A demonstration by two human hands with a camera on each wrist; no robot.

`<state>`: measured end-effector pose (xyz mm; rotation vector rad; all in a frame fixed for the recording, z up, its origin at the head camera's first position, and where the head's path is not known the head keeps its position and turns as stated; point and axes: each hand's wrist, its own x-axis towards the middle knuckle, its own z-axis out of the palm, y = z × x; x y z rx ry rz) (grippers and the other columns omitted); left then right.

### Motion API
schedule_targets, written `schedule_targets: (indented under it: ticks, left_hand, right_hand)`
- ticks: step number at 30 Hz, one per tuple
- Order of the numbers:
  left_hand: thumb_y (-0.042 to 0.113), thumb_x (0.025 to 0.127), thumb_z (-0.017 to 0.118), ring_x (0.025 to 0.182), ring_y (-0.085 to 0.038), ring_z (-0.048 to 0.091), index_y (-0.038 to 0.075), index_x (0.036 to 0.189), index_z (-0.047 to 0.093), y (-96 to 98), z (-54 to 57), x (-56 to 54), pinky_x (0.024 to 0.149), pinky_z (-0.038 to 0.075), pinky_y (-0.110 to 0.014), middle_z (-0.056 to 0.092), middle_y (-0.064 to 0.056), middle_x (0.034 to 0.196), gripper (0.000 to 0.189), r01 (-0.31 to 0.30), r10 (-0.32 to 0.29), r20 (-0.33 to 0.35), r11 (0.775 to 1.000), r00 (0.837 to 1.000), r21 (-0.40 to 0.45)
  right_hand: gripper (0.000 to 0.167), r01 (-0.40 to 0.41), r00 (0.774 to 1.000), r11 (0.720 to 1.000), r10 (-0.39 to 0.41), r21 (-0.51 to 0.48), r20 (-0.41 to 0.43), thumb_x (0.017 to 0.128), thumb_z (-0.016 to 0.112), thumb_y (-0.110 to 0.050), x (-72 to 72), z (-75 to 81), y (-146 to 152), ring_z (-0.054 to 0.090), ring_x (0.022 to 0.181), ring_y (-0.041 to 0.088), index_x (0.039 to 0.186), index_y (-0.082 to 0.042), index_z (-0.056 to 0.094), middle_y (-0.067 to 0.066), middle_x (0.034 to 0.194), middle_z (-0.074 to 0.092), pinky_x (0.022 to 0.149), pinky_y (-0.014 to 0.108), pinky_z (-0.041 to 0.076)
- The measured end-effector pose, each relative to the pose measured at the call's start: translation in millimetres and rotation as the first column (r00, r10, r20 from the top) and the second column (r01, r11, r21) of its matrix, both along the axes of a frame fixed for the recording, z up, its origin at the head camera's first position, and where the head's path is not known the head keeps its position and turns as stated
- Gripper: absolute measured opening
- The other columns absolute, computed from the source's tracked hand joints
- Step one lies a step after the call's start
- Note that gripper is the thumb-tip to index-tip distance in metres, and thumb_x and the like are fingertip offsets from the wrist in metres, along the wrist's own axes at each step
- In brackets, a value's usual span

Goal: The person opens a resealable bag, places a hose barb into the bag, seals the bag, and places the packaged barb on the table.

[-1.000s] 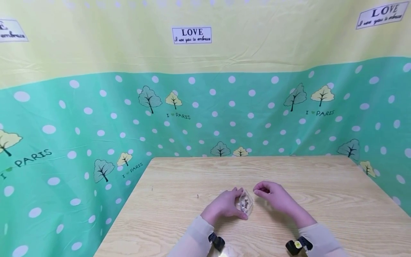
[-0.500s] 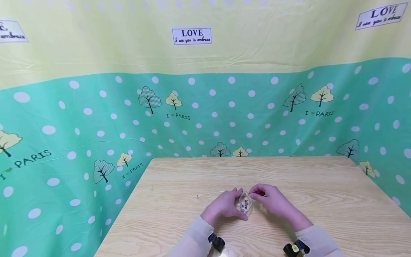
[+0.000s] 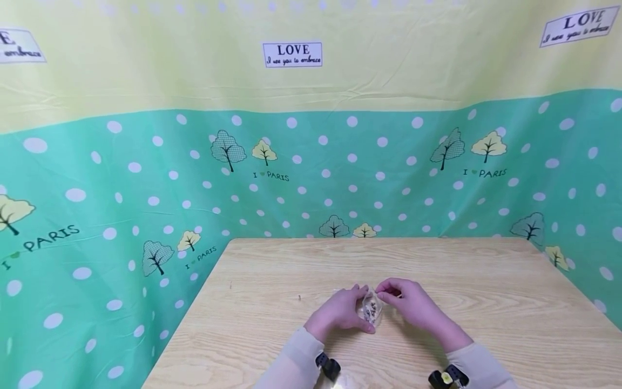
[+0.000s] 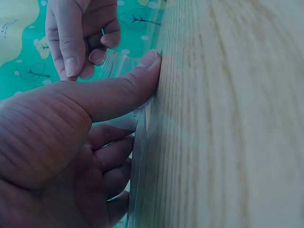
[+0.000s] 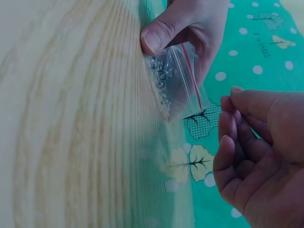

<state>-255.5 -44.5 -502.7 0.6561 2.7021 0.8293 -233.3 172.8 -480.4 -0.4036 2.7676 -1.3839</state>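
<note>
My left hand (image 3: 340,309) grips a small clear zip bag (image 5: 175,85) between thumb and fingers, close over the table. A red line runs along the bag's zip edge. Several tiny dark, shiny pieces (image 5: 160,80) lie in its lower part, and their exact kind is too small to make out. In the head view the mouth of the bag gapes toward my right hand (image 3: 413,305). That hand has its thumb and index fingertips pressed together right beside the bag's edge. Its other fingers are curled, and nothing shows between the fingertips.
The light wood table (image 3: 272,259) extends behind and on both sides of my hands. Left of them lies a tiny dark piece (image 3: 299,297), with a faint small one (image 3: 230,284) farther left. A green and yellow printed curtain (image 3: 291,140) hangs behind the table.
My right hand has moved left from a short way off to the edge of the bag, then stays there. My left hand and the bag keep their place.
</note>
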Motion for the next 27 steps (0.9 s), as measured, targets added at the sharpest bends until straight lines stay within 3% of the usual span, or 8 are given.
schedule_targets:
  ticks: [6,11,27]
  left_hand:
    - [0.043,0.071,0.100,0.146,-0.043,0.049,0.016,0.163,0.046,0.3,-2.2,1.9,0.121,0.040,-0.055,0.044,-0.017,0.166,0.111,-0.001,0.001,-0.007,1.000,1.000,-0.008]
    - [0.043,0.070,0.100,0.146,-0.042,0.049,0.016,0.164,0.046,0.4,0.0,2.1,0.122,0.040,-0.056,0.043,-0.016,0.166,0.111,-0.010,0.010,-0.006,1.000,1.000,-0.002]
    - [0.042,0.070,0.100,0.150,-0.039,0.045,0.017,0.162,0.049,0.0,-0.2,0.9,0.124,0.037,-0.055,0.044,-0.010,0.167,0.108,-0.005,0.004,-0.023,1.000,1.000,-0.006]
  right_hand:
    - [0.010,-0.016,1.000,1.000,0.016,0.001,0.012,0.103,0.072,-0.016,0.9,-2.5,2,0.064,0.092,0.013,0.110,-0.011,0.076,-0.003,0.097,0.072,0.084,0.032,0.056]
    - [0.011,-0.050,0.998,0.999,0.051,0.017,-0.024,0.103,0.072,-0.018,-0.1,-2.9,4,0.064,0.092,0.014,0.109,-0.010,0.076,-0.004,0.097,0.072,0.083,0.031,0.057]
    - [0.008,-0.227,0.973,0.970,0.230,0.091,-0.017,0.101,0.075,-0.022,15.7,-4.0,12,0.060,0.082,0.006,0.106,-0.017,0.077,-0.008,0.090,0.069,0.072,0.025,0.054]
